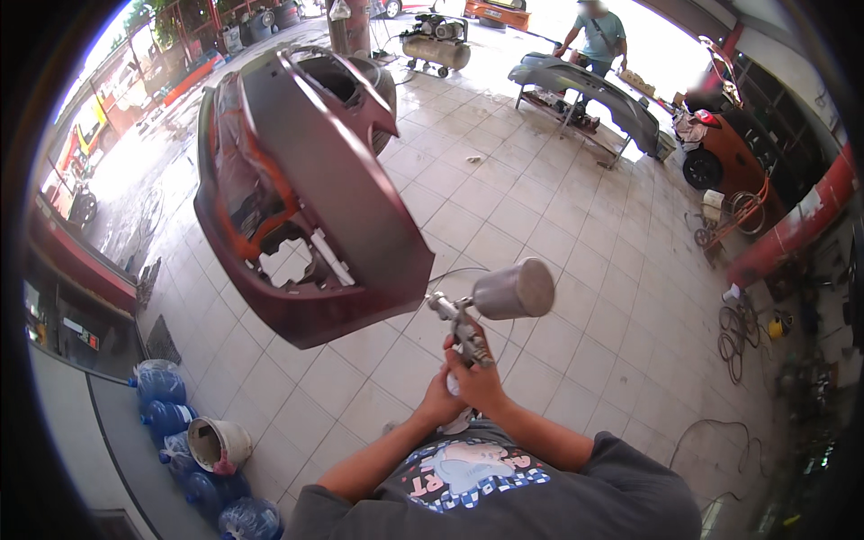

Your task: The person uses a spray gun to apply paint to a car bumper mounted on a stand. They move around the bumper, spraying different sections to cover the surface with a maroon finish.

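One metal spray gun [466,333] is just ahead of the person's body, its head turned to the left and its grey cup [511,291] lying on its side toward the right. The right hand [481,378] is wrapped around the gun's handle. The left hand [439,401] sits just below and to the left of it, at the lower end of the handle; its fingers are partly hidden, so I cannot tell whether it grasps the handle or the small pale thing [453,384] showing there.

A dark red car bumper [346,180] lies forward and left of both hands, its long axis running from its near end, by the gun, away to the far upper left. The gun's head appears just beside the bumper's near right corner, though the depth of that gap is unclear. Of the two hands, the right is higher on the gun and reaches farther forward; the left is lower, closer to the body.

Farther out, beyond the bumper, an air compressor [436,56] stands on the tiled floor [504,193]. A co-worker [601,40] stands behind a grey bumper [585,83] on a stand. Blue water jugs [169,419] and a whitish bucket [236,441] line the near left.
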`<state>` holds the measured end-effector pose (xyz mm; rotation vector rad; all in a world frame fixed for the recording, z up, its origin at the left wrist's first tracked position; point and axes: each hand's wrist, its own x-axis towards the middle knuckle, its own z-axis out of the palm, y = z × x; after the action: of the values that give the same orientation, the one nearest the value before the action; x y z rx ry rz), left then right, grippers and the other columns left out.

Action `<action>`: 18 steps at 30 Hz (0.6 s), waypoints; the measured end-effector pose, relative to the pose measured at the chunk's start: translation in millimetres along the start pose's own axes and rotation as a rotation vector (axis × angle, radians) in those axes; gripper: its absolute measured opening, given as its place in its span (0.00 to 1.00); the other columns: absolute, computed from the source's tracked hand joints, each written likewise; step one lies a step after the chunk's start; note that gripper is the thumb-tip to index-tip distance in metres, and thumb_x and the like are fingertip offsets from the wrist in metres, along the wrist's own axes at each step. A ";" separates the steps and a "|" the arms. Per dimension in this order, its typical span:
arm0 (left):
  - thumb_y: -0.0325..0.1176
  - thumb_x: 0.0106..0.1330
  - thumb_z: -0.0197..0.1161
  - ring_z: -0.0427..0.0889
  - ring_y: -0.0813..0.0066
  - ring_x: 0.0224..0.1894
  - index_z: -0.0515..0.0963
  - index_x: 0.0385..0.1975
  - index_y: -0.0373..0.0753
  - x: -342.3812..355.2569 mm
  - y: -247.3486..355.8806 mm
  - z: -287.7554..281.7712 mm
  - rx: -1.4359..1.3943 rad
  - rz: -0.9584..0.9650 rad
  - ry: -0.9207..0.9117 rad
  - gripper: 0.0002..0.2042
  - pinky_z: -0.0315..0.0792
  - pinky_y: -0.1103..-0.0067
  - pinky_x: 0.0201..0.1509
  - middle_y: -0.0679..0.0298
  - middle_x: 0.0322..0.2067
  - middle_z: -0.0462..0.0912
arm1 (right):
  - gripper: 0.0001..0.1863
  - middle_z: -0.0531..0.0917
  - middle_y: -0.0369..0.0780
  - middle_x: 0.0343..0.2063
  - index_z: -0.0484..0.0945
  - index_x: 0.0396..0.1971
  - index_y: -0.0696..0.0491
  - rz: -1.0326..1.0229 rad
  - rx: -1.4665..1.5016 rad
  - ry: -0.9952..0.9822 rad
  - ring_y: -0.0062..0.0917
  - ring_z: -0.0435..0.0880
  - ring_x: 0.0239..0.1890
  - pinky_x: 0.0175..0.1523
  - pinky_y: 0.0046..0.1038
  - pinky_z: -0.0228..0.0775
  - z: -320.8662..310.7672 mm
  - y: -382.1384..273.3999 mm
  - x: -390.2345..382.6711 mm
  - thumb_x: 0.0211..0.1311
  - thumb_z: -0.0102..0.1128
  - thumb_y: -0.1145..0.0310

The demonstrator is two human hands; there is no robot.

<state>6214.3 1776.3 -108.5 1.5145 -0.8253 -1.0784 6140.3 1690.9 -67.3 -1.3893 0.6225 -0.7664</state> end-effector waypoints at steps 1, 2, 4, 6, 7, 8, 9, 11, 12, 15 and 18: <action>0.35 0.56 0.76 0.79 0.65 0.58 0.67 0.63 0.35 -4.3 -9.5 -11.3 0.008 0.065 -0.090 0.35 0.73 0.70 0.62 0.54 0.56 0.79 | 0.30 0.79 0.39 0.50 0.60 0.72 0.55 -0.049 -0.079 0.050 0.22 0.79 0.51 0.57 0.25 0.71 14.5 -2.3 -6.9 0.73 0.57 0.72; 0.35 0.57 0.76 0.78 0.67 0.58 0.65 0.64 0.35 -7.9 -24.8 -21.3 0.016 0.124 -0.186 0.36 0.73 0.71 0.62 0.55 0.57 0.78 | 0.29 0.79 0.39 0.52 0.61 0.71 0.56 -0.091 -0.158 0.105 0.22 0.78 0.52 0.57 0.24 0.71 27.9 -6.1 -13.4 0.74 0.57 0.71; 0.35 0.58 0.77 0.72 0.67 0.64 0.59 0.70 0.36 -21.9 -35.4 -37.2 -0.080 0.175 -0.442 0.42 0.68 0.69 0.67 0.55 0.62 0.72 | 0.27 0.80 0.40 0.55 0.66 0.68 0.57 -0.113 -0.172 0.214 0.22 0.78 0.52 0.56 0.24 0.71 42.1 5.4 -24.6 0.75 0.59 0.65; 0.35 0.57 0.78 0.67 0.66 0.67 0.55 0.73 0.37 -34.8 -33.0 -59.0 -0.046 0.180 -0.588 0.46 0.64 0.68 0.70 0.56 0.65 0.69 | 0.27 0.81 0.40 0.53 0.67 0.68 0.56 -0.053 -0.230 0.235 0.22 0.79 0.48 0.53 0.24 0.72 51.1 5.3 -36.7 0.75 0.60 0.63; 0.35 0.56 0.79 0.65 0.65 0.69 0.53 0.74 0.37 -41.7 -32.3 -70.4 -0.028 0.178 -0.659 0.48 0.62 0.68 0.72 0.56 0.66 0.67 | 0.27 0.82 0.40 0.49 0.68 0.68 0.57 -0.029 -0.230 0.238 0.21 0.79 0.46 0.50 0.24 0.72 56.7 8.7 -42.4 0.75 0.60 0.61; 0.39 0.59 0.76 0.56 0.62 0.76 0.45 0.78 0.38 -50.2 -28.6 -80.6 -0.302 -0.029 -0.792 0.53 0.55 0.67 0.76 0.56 0.75 0.55 | 0.28 0.83 0.39 0.46 0.69 0.67 0.57 -0.005 -0.229 0.240 0.21 0.79 0.43 0.48 0.24 0.73 62.8 12.0 -48.2 0.75 0.60 0.58; 0.39 0.61 0.75 0.57 0.63 0.75 0.45 0.78 0.38 -57.5 -37.9 -89.3 -0.406 -0.084 -0.814 0.51 0.55 0.67 0.76 0.56 0.74 0.56 | 0.28 0.83 0.38 0.43 0.70 0.66 0.57 0.018 -0.230 0.241 0.20 0.79 0.40 0.45 0.25 0.73 68.2 14.8 -53.4 0.75 0.60 0.56; 0.38 0.64 0.72 0.59 0.65 0.74 0.46 0.78 0.38 -60.5 -62.1 -102.5 -0.608 -0.172 -0.855 0.48 0.54 0.68 0.76 0.58 0.74 0.58 | 0.28 0.83 0.36 0.39 0.70 0.65 0.57 0.083 -0.200 0.203 0.19 0.78 0.38 0.43 0.24 0.73 78.3 13.4 -56.2 0.75 0.59 0.54; 0.39 0.68 0.69 0.60 0.67 0.73 0.47 0.78 0.39 -67.0 -74.6 -112.5 -0.748 -0.290 -0.871 0.44 0.55 0.69 0.76 0.60 0.73 0.60 | 0.28 0.82 0.35 0.33 0.71 0.64 0.56 0.039 -0.218 0.218 0.18 0.78 0.34 0.39 0.24 0.72 88.2 12.9 -56.5 0.74 0.60 0.52; 0.43 0.69 0.68 0.61 0.70 0.72 0.49 0.77 0.40 -68.9 -82.5 -122.8 -0.383 -0.197 -0.935 0.43 0.56 0.69 0.75 0.61 0.71 0.64 | 0.28 0.82 0.36 0.31 0.72 0.63 0.55 0.072 -0.279 0.199 0.18 0.76 0.32 0.37 0.24 0.71 101.5 22.1 -55.3 0.74 0.59 0.52; 0.53 0.70 0.65 0.63 0.70 0.71 0.56 0.74 0.36 -68.7 -87.0 -127.4 -0.185 -0.272 -0.957 0.40 0.55 0.71 0.75 0.59 0.67 0.69 | 0.27 0.81 0.37 0.28 0.72 0.62 0.55 0.081 -0.249 0.130 0.18 0.77 0.30 0.37 0.25 0.72 114.4 18.7 -46.8 0.73 0.62 0.52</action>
<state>6305.7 1902.3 -174.1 0.9181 -1.1159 -2.0815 6202.3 1799.1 -77.4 -1.5383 0.8950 -0.7363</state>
